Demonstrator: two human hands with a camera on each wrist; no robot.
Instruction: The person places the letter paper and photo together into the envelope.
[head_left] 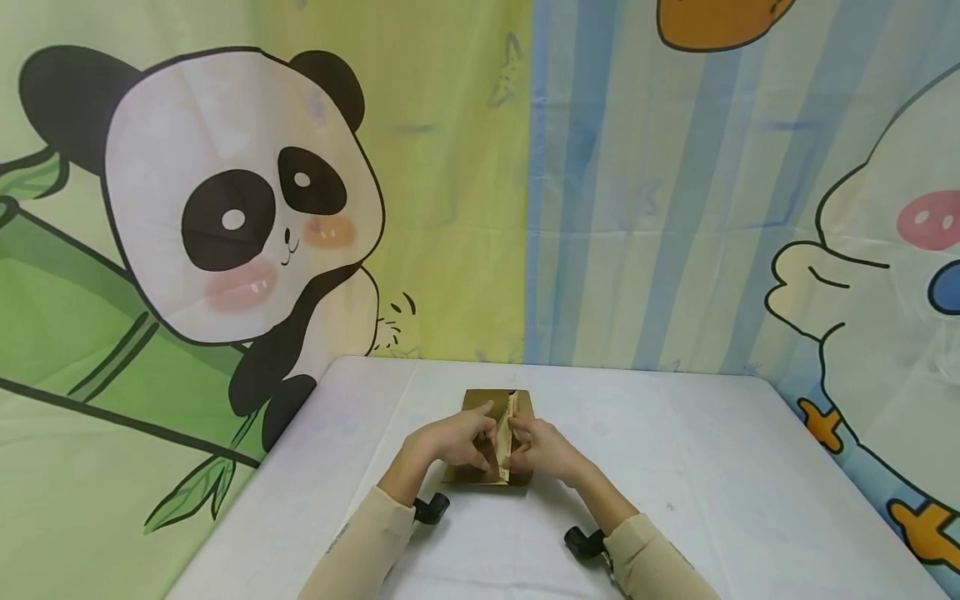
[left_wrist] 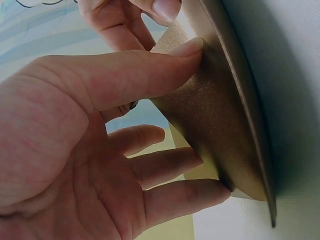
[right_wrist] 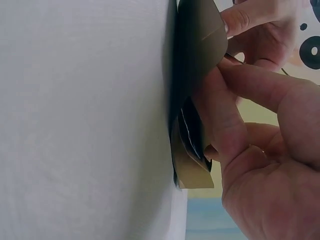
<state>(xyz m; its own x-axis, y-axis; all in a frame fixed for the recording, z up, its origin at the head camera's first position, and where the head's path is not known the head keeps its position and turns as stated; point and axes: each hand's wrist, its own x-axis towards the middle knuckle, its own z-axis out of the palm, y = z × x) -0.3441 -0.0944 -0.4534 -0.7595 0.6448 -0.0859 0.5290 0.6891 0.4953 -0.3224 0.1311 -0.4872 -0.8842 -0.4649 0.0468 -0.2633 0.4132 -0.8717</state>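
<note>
A flat, folded brown paper packet point(head_left: 486, 398) lies on the table, with a lighter flap point(head_left: 506, 450) standing up along its length. From the left, my left hand point(head_left: 450, 439) reaches to the packet. In the left wrist view its thumb point(left_wrist: 150, 72) presses on the brown face, while the other fingers stretch toward the panel's edge. My right hand point(head_left: 551, 452) pinches the raised flap from the right side. Below its fingers, the right wrist view shows a dark opening point(right_wrist: 192, 132) between the paper layers. What lies inside cannot be made out.
A white-covered table point(head_left: 675, 467) spreads around the packet. Behind it hangs a curtain point(head_left: 450, 208) printed with a panda and other cartoon figures. Black wrist mounts point(head_left: 432, 508) sit under both forearms, close above the tabletop.
</note>
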